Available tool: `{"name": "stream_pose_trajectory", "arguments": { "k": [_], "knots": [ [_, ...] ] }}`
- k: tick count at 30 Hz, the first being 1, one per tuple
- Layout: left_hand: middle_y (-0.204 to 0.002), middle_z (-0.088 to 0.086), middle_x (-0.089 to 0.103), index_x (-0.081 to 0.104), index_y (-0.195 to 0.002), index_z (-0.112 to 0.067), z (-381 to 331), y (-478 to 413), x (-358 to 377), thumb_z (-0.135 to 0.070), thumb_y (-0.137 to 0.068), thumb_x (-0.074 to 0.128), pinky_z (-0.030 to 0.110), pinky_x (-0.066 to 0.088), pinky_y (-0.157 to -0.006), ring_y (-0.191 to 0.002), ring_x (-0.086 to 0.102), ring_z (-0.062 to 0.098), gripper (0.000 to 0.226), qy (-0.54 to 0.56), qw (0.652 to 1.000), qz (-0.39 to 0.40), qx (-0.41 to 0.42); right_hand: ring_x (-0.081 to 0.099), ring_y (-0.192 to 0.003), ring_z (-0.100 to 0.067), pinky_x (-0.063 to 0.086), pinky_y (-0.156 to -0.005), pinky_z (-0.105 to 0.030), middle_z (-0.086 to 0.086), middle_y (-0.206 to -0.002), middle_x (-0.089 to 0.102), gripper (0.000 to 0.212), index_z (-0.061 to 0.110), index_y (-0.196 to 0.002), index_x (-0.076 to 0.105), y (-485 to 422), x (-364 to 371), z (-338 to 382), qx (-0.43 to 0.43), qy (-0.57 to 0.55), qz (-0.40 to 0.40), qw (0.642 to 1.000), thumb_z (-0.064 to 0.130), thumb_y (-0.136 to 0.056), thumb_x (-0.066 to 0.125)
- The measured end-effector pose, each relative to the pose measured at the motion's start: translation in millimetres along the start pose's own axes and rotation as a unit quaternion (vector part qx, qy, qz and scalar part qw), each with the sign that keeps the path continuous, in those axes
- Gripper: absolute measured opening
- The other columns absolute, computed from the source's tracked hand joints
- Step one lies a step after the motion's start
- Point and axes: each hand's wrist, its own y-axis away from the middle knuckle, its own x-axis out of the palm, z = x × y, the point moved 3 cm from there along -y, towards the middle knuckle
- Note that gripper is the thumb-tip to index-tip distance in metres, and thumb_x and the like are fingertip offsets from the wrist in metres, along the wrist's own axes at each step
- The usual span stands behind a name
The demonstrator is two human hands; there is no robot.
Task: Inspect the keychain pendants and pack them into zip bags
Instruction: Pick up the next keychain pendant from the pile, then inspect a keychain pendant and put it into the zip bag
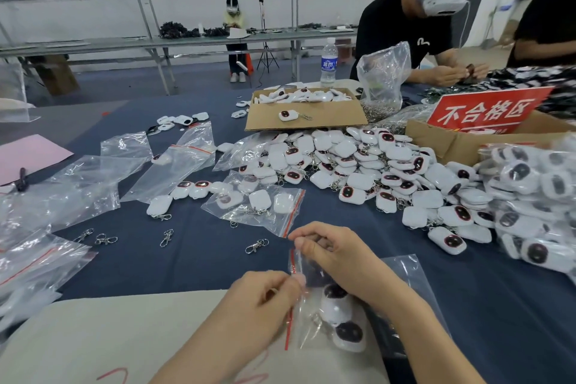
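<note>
Left hand (265, 298): the red-striped mouth of the zip bag (402, 277) is pinched between thumb and fingers.
Right hand (330, 254): the same edge is pinched farther up.
Packed pendants (349, 333): contained in the bag, beneath the right wrist.
Loose pendant pile (374, 171): heaped beyond the right hand.

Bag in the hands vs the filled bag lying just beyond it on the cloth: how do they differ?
The held bag is pinched at its red strip by the left hand and the right hand; the bag on the cloth lies flat, untouched. The held bag's pendants show two dark faces; the bag on the cloth shows mostly white backs. Both are clear zip bags holding white pendants.
</note>
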Motion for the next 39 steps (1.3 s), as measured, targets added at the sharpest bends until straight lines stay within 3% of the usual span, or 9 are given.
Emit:
{"name": "stream_pose_trajectory", "arguments": {
  "k": [8, 13, 16, 19, 23, 27, 30, 34, 39],
  "knots": [
    [-0.081, -0.018, 0.072, 0.067, -0.089, -0.046, 6, -23, -20, -0.037, -0.100, 0.055, 0.018, 0.049, -0.065, -0.064, 0.063, 0.000, 0.019, -0.009, 0.992, -0.122, 0.035, 0.066, -0.088, 0.002, 0.050, -0.080, -0.014, 0.016, -0.101, 0.074, 0.017, 0.040, -0.102, 0.072, -7, -25, -8, 0.058, -0.101, -0.144, 0.983, 0.027, -0.099, 0.061],
    [-0.094, -0.016, 0.069, 0.061, -0.111, -0.040, -9, -74, -8, -0.043, -0.101, 0.049, 0.019, 0.049, -0.075, -0.085, 0.066, 0.000, 0.015, -0.049, 0.993, -0.102, 0.040, 0.067, -0.109, -0.024, 0.055, -0.087, -0.032, -0.014, -0.125, 0.067, 0.028, 0.009, -0.127, 0.058, -13, -40, -29, 0.174, -0.467, -0.232, 0.835, 0.022, -0.102, 0.058],
    [-0.119, -0.009, 0.061, 0.045, -0.142, -0.022, -22, -119, 12, -0.039, -0.103, 0.048, 0.026, 0.046, -0.083, -0.103, 0.061, 0.009, 0.043, -0.177, 0.979, -0.083, 0.058, 0.061, -0.119, -0.034, 0.049, -0.102, -0.041, -0.022, -0.134, 0.060, 0.043, 0.008, -0.143, 0.040, -13, -49, -34, 0.185, -0.594, -0.223, 0.751, 0.025, -0.105, 0.051],
    [-0.150, 0.010, 0.033, 0.030, -0.150, -0.018, -34, -159, 30, -0.034, -0.104, 0.045, 0.040, 0.046, -0.082, -0.119, 0.055, 0.031, 0.051, -0.355, 0.930, -0.071, 0.060, 0.060, -0.119, -0.037, 0.047, -0.103, -0.044, -0.022, -0.133, 0.059, 0.060, 0.008, -0.155, 0.024, -14, -51, -35, 0.189, -0.622, -0.212, 0.730, 0.027, -0.104, 0.051],
    [-0.157, 0.018, 0.023, 0.024, -0.155, -0.020, -42, -199, 37, -0.034, -0.106, 0.042, 0.047, 0.046, -0.092, -0.129, 0.049, 0.039, 0.054, -0.419, 0.905, -0.062, 0.039, 0.058, -0.122, -0.038, 0.047, -0.103, -0.045, -0.024, -0.136, 0.058, 0.058, 0.009, -0.155, 0.026, -14, -52, -35, 0.192, -0.629, -0.214, 0.723, 0.025, -0.105, 0.049],
    [-0.134, 0.018, 0.052, 0.044, -0.142, -0.012, -47, -218, 34, -0.035, -0.108, 0.039, 0.045, 0.047, -0.091, -0.119, 0.055, 0.037, 0.041, -0.446, 0.889, -0.075, 0.068, 0.062, -0.115, -0.036, 0.051, -0.095, -0.041, -0.023, -0.134, 0.059, 0.047, 0.006, -0.149, 0.038, -15, -50, -38, 0.187, -0.620, -0.214, 0.731, 0.021, -0.105, 0.048],
    [-0.105, 0.020, 0.065, 0.056, -0.114, -0.003, -52, -211, 21, -0.030, -0.109, 0.034, 0.041, 0.047, -0.077, -0.096, 0.062, 0.036, 0.036, -0.355, 0.924, -0.118, 0.078, 0.065, -0.112, -0.031, 0.055, -0.087, -0.036, -0.020, -0.132, 0.061, 0.041, 0.007, -0.144, 0.045, -18, -48, -39, 0.189, -0.586, -0.223, 0.756, 0.019, -0.105, 0.050],
    [-0.095, 0.013, 0.073, 0.061, -0.099, -0.004, -47, -173, 4, -0.021, -0.106, 0.046, 0.040, 0.060, -0.083, -0.087, 0.074, 0.027, 0.024, 0.104, 0.987, -0.121, 0.027, 0.072, -0.103, -0.019, 0.058, -0.086, -0.027, -0.007, -0.116, 0.072, 0.021, 0.017, -0.121, 0.065, -22, -42, -35, 0.161, -0.423, -0.225, 0.863, 0.020, -0.100, 0.061],
    [-0.112, 0.016, 0.074, 0.063, -0.116, -0.003, -13, -118, 10, -0.006, -0.097, 0.063, 0.029, 0.060, -0.080, -0.102, 0.074, 0.024, 0.019, 0.431, 0.901, -0.040, -0.011, 0.071, -0.098, -0.020, 0.058, -0.092, -0.036, -0.001, -0.099, 0.077, 0.014, 0.032, -0.099, 0.072, -20, -30, -21, 0.063, -0.190, -0.163, 0.966, 0.024, -0.100, 0.061]
  ]
}}
